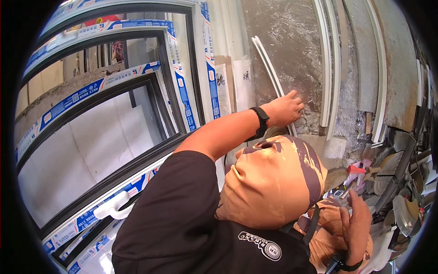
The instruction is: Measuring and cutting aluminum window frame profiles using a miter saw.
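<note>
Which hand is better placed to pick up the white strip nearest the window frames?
Probably the left hand: it is at the white strip, while the right hand is back by the patterned trousers, away from it.

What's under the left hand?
A white strip appears to pass under the left hand, showing on both sides, above the floor. The covered stretch, and whether the fingers grip it, can't be seen.
</note>
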Available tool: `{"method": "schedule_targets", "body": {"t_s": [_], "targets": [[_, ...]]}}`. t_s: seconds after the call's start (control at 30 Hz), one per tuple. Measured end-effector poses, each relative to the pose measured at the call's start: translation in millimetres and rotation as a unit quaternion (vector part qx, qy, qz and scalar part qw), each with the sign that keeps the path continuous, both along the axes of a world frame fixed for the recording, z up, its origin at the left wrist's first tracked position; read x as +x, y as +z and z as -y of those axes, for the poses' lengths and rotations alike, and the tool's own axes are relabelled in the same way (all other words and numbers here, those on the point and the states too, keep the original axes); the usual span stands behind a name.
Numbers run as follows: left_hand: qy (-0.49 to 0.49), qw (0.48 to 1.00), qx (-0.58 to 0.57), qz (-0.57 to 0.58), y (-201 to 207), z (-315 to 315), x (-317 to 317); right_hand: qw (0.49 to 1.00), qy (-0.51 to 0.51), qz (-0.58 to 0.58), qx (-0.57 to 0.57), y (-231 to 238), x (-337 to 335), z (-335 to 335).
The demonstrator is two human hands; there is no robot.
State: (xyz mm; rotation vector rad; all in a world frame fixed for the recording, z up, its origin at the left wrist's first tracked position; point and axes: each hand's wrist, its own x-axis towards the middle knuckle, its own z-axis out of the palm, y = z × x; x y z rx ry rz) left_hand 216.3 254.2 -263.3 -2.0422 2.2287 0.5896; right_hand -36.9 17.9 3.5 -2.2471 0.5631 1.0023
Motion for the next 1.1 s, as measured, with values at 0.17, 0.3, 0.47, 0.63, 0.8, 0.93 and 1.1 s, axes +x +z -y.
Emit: {"method": "schedule_targets", "body": {"t_s": [0.17,0.3,0.47,0.63,0.8,0.93,1.1], "targets": [[0.0,1.0,0.003,0.016,4,-16,-2,0.998,0.034,0.062,-0.002,3,10,2],[0.002,0.998,0.054,0.032,9,-8,5,0.989,0.065,0.13,-0.012,12,12,-2],[0.05,0.998,0.038,-0.003,30,6,38,0.988,0.047,0.14,-0.042,26,9,-4],[0.423,0.892,0.145,-0.072,49,11,45,0.974,0.029,0.219,-0.051,34,-2,-4],[0.67,0.714,0.168,-0.111,34,12,25,0.98,0.058,0.177,-0.066,23,-6,-2],[0.74,0.642,0.154,-0.13,6,20,21,0.987,0.083,0.128,-0.055,14,-4,-4],[0.755,0.615,0.004,-0.226,13,39,45,0.984,0.081,0.149,-0.05,13,6,-2]]}}
